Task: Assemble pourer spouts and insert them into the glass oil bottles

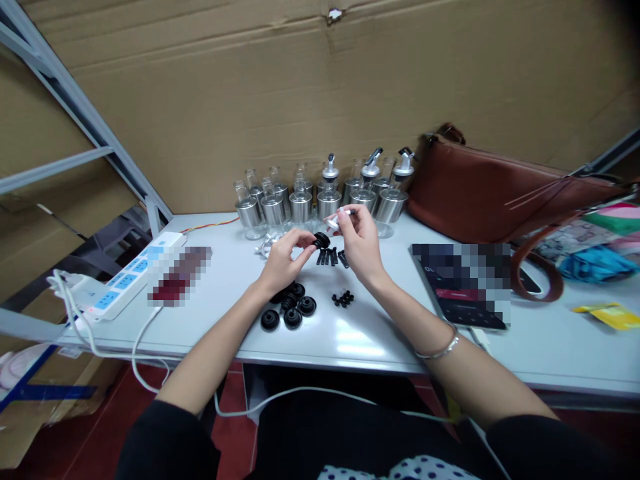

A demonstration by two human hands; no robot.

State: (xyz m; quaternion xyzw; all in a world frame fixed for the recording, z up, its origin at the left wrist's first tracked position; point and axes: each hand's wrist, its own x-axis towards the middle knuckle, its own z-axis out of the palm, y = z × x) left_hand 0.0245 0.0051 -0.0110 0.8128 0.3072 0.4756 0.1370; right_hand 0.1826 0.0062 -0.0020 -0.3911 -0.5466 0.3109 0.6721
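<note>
My left hand (286,257) pinches a black rubber stopper (321,240) above the white table (350,333). My right hand (357,241) is closed on a small thin piece with a white and dark tip (344,213), held close to the stopper. Below my hands lie several black stoppers (290,310), a cluster of tiny black rings (343,299) and a row of short black tubes (330,257).
Several glass bottles with steel collars (320,200) stand at the back, three fitted with pourer spouts (371,163). A brown leather bag (490,193) sits right, a dark flat device (465,287) in front. A white power strip (130,273) lies left. Cardboard lines the wall.
</note>
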